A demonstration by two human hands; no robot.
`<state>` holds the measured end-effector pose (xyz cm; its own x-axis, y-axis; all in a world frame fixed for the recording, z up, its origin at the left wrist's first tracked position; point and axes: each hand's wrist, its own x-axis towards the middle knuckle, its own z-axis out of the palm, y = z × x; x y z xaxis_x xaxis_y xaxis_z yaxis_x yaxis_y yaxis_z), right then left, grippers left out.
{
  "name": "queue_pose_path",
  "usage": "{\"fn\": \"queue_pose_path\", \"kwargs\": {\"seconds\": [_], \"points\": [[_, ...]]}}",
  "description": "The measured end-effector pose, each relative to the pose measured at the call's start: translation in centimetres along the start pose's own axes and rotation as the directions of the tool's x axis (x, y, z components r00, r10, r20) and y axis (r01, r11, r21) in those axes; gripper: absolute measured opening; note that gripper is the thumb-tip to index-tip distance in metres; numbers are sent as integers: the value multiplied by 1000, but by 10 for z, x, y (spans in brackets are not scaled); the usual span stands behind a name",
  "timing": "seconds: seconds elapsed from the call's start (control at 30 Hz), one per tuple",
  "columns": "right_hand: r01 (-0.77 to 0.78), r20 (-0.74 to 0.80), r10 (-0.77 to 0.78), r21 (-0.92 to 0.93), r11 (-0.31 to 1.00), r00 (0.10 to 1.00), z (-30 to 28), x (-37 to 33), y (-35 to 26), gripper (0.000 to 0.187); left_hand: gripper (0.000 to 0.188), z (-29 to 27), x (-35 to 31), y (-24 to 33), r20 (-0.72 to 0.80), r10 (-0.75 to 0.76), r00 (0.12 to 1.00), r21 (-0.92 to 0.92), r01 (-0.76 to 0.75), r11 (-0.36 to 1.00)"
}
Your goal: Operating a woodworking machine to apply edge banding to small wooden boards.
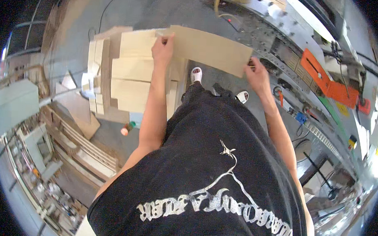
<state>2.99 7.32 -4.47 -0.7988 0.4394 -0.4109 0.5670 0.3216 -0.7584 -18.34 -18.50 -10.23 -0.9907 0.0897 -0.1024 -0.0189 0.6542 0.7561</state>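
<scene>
A long, flat tan board (211,51) stretches between my two hands, in front of my body. My left hand (162,50) is closed on its left end, above the edge of a pile. With fingers pinched, my right hand (256,72) grips the board's right end near the machine. Stacks of similar pale tan boards (131,68) lie to the left, under and beside my left forearm. Whether the board is wood or cardboard I cannot tell.
A long metal machine (286,59) with orange guards (327,80) runs along the right side. Leaning sheets (76,105) and slatted wooden rails (78,148) are at the left. A dark cable (104,13) crosses the grey floor (147,9) at the far side.
</scene>
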Motion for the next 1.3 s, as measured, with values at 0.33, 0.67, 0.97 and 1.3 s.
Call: {"fn": "queue_pose_path", "kwargs": {"seconds": [0.33,0.67,0.97,1.3], "points": [[-151,-552,-42,-300,942,833,-99,18,77,34,44,133,7,134,412,209,887,-75,-195,978],[208,-431,152,678,705,889,-55,1,96,44,46,142,-16,113,296,335,895,-19,-345,938],[393,-525,374,839,376,765,-57,21,94,36,42,164,-23,114,463,197,864,-70,-186,980],[453,-577,593,814,363,561,-127,-5,140,27,29,212,-106,182,543,401,737,-31,-460,887]]}}
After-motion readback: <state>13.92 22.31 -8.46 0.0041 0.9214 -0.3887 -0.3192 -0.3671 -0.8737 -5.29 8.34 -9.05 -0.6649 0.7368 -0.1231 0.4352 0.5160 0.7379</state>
